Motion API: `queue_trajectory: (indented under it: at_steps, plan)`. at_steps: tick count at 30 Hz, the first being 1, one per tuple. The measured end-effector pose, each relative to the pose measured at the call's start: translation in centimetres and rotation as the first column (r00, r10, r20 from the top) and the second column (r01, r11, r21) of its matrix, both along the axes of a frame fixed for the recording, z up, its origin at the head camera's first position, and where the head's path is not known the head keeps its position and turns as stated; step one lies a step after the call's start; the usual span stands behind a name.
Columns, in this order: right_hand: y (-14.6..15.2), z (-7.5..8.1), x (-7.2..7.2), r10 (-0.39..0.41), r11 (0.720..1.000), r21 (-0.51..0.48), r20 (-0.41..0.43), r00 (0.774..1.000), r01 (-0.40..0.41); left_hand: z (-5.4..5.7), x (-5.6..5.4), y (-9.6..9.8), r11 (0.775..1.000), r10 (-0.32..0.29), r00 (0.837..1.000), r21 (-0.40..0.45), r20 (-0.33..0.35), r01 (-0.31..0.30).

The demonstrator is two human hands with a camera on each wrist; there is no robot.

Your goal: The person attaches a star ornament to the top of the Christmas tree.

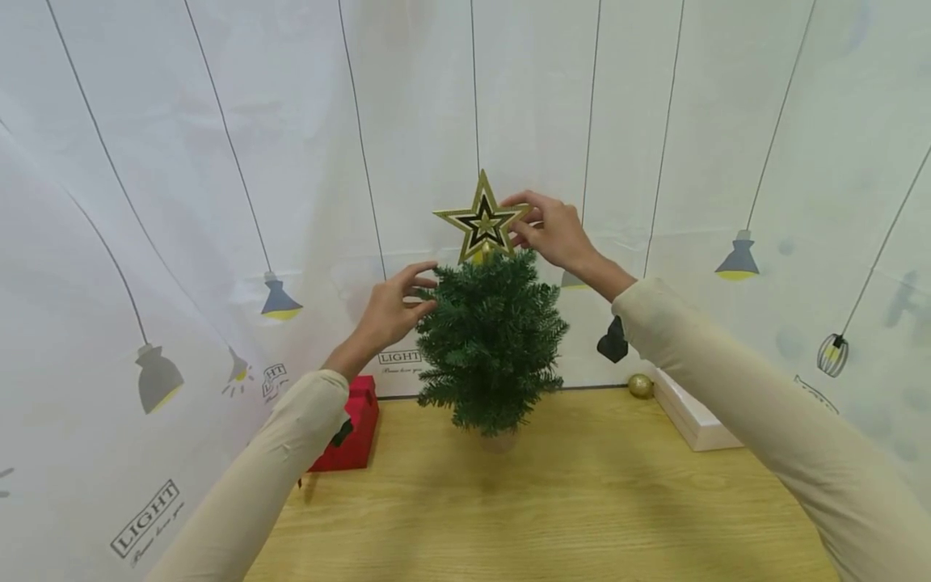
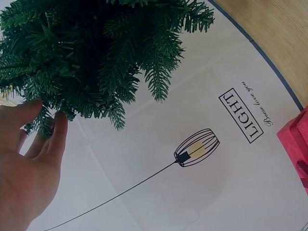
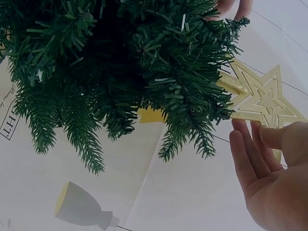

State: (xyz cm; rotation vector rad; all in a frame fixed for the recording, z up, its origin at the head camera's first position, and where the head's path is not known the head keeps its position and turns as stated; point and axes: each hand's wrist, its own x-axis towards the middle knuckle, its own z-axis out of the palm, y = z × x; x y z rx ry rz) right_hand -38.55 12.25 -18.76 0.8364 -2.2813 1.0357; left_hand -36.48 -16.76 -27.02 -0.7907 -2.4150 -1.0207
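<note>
A small green artificial Christmas tree (image 1: 490, 339) stands upright on the table, its base mostly hidden under the branches. At its top is a gold star topper (image 1: 483, 222), whose short socket meets the uppermost branches in the right wrist view. My right hand (image 1: 556, 234) pinches the star's right-hand point between thumb and fingers, also visible in the right wrist view (image 3: 279, 168). On the tree's upper left side, my left hand (image 1: 393, 311) rests lightly at the branches. The left wrist view shows its thumb and relaxed fingers either side of a sprig (image 2: 43, 122).
A red box (image 1: 360, 428) sits left of the tree, partly behind my left sleeve. To the right, a gold ball ornament (image 1: 640, 385) lies beside a white box (image 1: 694, 416). Behind the wooden table (image 1: 509, 517) hangs a white backdrop (image 1: 422, 97) printed with lamps.
</note>
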Motion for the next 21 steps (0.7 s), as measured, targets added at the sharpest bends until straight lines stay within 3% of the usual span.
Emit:
queue_trajectory:
  at_steps: [5, 13, 21]
  plan:
    - [0.4, 0.2, 0.1, -0.001, 1.000, 0.008, 0.017, 1.000, 0.001, 0.0, -0.1, 0.2, 1.000, 0.006, 1.000, -0.005, 0.007, -0.006]
    - [1.0, 0.5, 0.3, -0.017, 1.000, 0.024, -0.068, 0.998, 0.019, 0.2, -0.1, 0.1, 1.000, -0.005, 1.000, -0.004, -0.005, 0.005]
    - [2.1, 0.2, 0.7, -0.046, 0.999, 0.011, -0.072, 0.996, 0.047, 0.2, -0.2, -0.3, 1.000, -0.001, 1.000, -0.001, 0.002, 0.001]
